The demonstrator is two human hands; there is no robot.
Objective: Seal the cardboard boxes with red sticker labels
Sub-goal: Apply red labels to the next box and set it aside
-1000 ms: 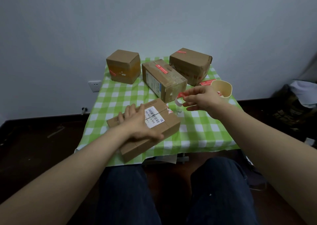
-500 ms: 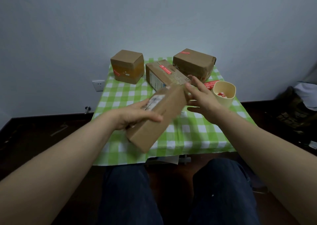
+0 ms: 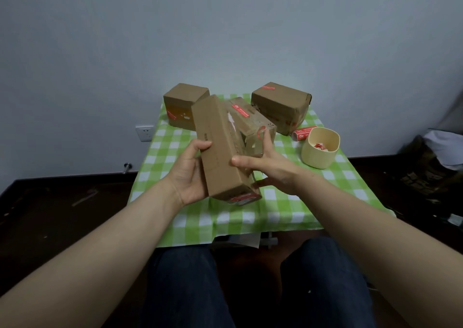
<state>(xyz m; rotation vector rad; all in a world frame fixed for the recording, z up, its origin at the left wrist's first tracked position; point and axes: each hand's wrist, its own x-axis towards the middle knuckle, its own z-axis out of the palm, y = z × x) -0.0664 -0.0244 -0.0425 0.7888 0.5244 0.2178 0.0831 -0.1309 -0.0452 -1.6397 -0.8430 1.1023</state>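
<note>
A long cardboard box (image 3: 220,147) is lifted off the green-checked table (image 3: 275,215) and tilted, its far end raised. A red sticker (image 3: 244,198) sits on its near end. My left hand (image 3: 189,175) grips the box's left side, thumb on the upper face. My right hand (image 3: 271,167) braces the right side with straight, splayed fingers, thumb lying on the top. A curved red mark shows by my right index fingertip; I cannot tell what it is. Three more boxes stand behind: a cube (image 3: 184,103), a middle box (image 3: 253,121) and a wide box (image 3: 281,104), each with red stickers.
A cream cup (image 3: 320,152) with red and white scraps stands at the table's right, a red sticker pack (image 3: 303,132) just behind it. A wall socket (image 3: 144,132) is left of the table. Bags (image 3: 438,157) lie on the dark floor at right. My knees are under the near edge.
The long box has gone from lying on the table under my left hand to being held up and turned in both hands. My right hand left its sticker strip and came onto the box.
</note>
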